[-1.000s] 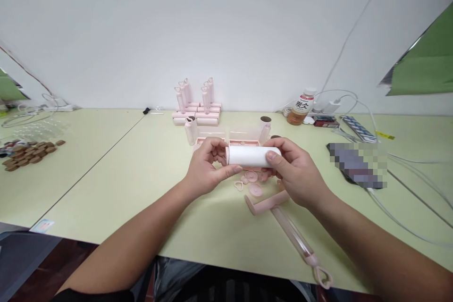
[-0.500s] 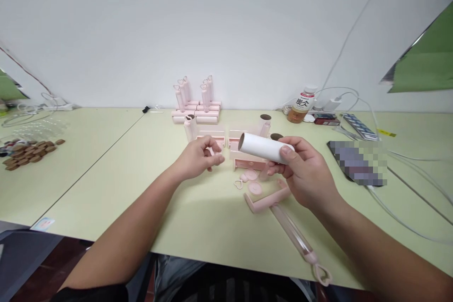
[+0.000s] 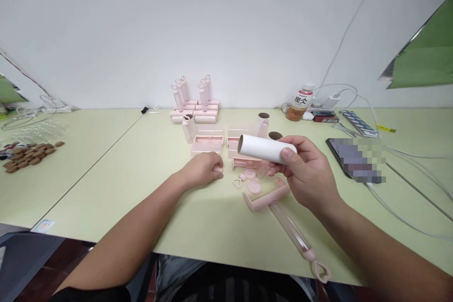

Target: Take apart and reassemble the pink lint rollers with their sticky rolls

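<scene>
A: Begin at the hand.

B: From my remote seat: right hand (image 3: 309,170), one, clamped around the right end of a white roll (image 3: 264,147). Roll held above the surface (image 3: 116,160), hollow brown end facing left. Left hand (image 3: 201,170), one, fingers curled low; a pink scrap (image 3: 218,169) shows at their tips, and I cannot tell whether it is gripped.

A: Close by?

B: Between the hands I list two pink discs (image 3: 253,187), one knob (image 3: 242,177), one heart ring (image 3: 237,183), apparently loose. Nearer the front edge, a pink frame (image 3: 267,199), no roll in it; a clear tube (image 3: 290,226) with a heart loop (image 3: 321,272) meets it, joined or merely touching, I cannot say.

A: Entered as done?

B: Toward the wall (image 3: 226,33), a stack of pink rollers (image 3: 207,119) with heart-topped handles (image 3: 178,99) rising from it. I judge these complete.

A: Entered as pending?

B: White roll outside the frame, discs unfitted: partway, in my judgement. Behind the hands, pink cases (image 3: 208,140), clear covers (image 3: 208,130) and upright rolls (image 3: 264,116), seemingly unassembled; count uncertain.

A: Outermost?

B: Brown pile (image 3: 28,156), far left. Bottle (image 3: 299,104) and phone (image 3: 348,158), right.
</scene>
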A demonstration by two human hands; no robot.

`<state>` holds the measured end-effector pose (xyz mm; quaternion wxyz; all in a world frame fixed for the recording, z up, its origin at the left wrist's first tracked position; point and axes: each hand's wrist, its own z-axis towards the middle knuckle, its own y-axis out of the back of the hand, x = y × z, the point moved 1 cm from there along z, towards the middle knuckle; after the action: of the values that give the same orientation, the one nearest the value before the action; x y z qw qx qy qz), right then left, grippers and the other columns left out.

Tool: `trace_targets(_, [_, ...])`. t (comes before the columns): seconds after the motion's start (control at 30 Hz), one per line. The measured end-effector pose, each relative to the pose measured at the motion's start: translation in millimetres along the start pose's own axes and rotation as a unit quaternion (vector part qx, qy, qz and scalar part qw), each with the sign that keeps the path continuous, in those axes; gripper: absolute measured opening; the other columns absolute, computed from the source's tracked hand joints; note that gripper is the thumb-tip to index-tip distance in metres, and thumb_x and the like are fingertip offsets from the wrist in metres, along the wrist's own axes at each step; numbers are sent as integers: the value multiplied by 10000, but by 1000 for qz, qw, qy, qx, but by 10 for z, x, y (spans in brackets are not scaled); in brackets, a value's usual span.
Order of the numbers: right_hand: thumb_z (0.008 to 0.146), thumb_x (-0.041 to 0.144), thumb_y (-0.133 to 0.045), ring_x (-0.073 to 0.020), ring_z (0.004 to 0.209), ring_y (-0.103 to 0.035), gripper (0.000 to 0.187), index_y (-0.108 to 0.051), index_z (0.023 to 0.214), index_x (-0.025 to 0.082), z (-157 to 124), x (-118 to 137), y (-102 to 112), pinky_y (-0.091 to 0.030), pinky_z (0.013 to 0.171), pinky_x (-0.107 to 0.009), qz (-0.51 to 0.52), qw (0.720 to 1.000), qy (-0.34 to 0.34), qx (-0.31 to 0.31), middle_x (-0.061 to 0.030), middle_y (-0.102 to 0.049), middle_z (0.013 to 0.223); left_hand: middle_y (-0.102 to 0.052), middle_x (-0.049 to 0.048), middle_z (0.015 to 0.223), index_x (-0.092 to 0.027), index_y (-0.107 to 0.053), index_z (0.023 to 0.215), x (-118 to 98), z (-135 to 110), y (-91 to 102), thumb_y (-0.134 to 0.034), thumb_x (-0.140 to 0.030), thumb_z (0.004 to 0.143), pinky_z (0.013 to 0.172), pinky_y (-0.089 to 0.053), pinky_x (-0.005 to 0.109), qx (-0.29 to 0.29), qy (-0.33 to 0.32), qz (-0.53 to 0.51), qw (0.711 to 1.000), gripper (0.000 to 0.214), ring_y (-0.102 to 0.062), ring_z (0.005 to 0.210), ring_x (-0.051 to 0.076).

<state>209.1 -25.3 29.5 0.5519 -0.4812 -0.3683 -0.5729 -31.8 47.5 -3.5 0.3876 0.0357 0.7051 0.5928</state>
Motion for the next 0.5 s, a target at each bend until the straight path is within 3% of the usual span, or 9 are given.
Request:
trace_targets(0.1, [823,425,-731,-119,542,-643,292,-597,997,233,-11,-22,7,-595,546,-310,7,1000,-8,4,7,-640,870,-716,55,912,-202,-694,909,10,-32,81,-597,-242,810,668,-424,296,-3,-9,15,1000,145,-632,785,214])
trace_targets(0.2, [813,416,-747,-128,541,-659,301,-604,997,227,-50,-30,-18,-601,553,-309,-8,1000,-22,18,8,-652,837,-711,61,929,-202,-691,993,-45,-64,129,-585,-310,852,647,-455,292,-44,-10,-67,997,207,-644,763,201])
trace_targets(0.27, [799,422,-760,-162,580,-689,322,-600,998,225,-88,-27,-57,-606,537,-319,-21,999,-37,31,0,-662,815,-685,68,1014,-211,-624,1161,-114,-88,132,-541,-371,894,596,-484,273,-58,-15,-205,977,322,-655,736,173])
trace_targets(0.37, [774,429,-781,-215,652,-728,359,-590,994,220,-146,-31,-121,-608,507,-328,-35,996,-62,48,-24,-685,826,-620,81,1102,-233,-494,1314,-225,-120,99,-495,-431,916,516,-516,247,-43,-30,-399,915,445,-690,759,173])
trace_targets(0.43, [765,426,-790,-237,685,-743,386,-587,1016,215,-173,-48,-150,-609,509,-330,-37,995,-77,60,-34,-701,837,-608,60,1002,-228,-495,1306,-274,-130,73,-560,-456,885,492,-519,237,-36,-38,-438,897,483,-689,756,181])
trace_targets(0.5, [772,422,-782,-260,746,-755,405,-595,1064,211,-188,-73,-164,-620,530,-338,-26,992,-95,80,-45,-718,848,-588,17,835,-202,-533,1242,-293,-128,57,-657,-464,837,478,-505,223,-47,-37,-425,903,498,-651,679,154])
